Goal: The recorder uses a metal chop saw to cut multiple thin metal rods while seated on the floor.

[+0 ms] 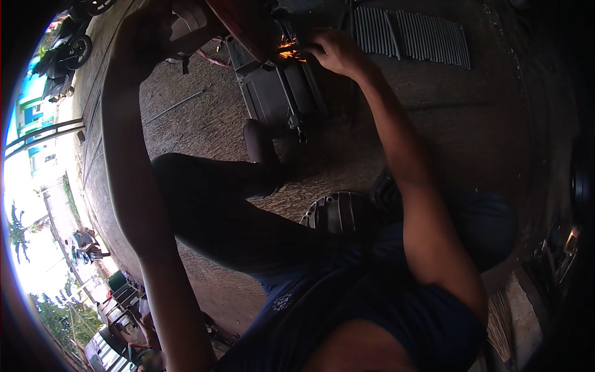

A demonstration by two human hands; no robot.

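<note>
A cut-off saw with a reddish-brown guard (pixel 240 28) stands at the top middle, on a grey metal base (pixel 263 96). My left hand (pixel 149 38), in shadow, is closed around the saw's handle (pixel 189 23); its fingers are hard to make out. Orange sparks (pixel 289 51) fly at the lower end of the guard. Right of the sparks, my right hand (pixel 338 53) has its fingers closed on a short dark metal piece (pixel 304 47) that reaches toward them. A clamp screw (pixel 292 105) runs along the base toward me.
Grey metal rods (pixel 409 36) lie side by side at the upper right. A thin rod (pixel 176 105) lies on the concrete floor, left of the base. A ribbed metal housing (pixel 338 211) sits between my legs. Motorcycles (pixel 68 59) stand far left; a broom (pixel 501 322) lies lower right.
</note>
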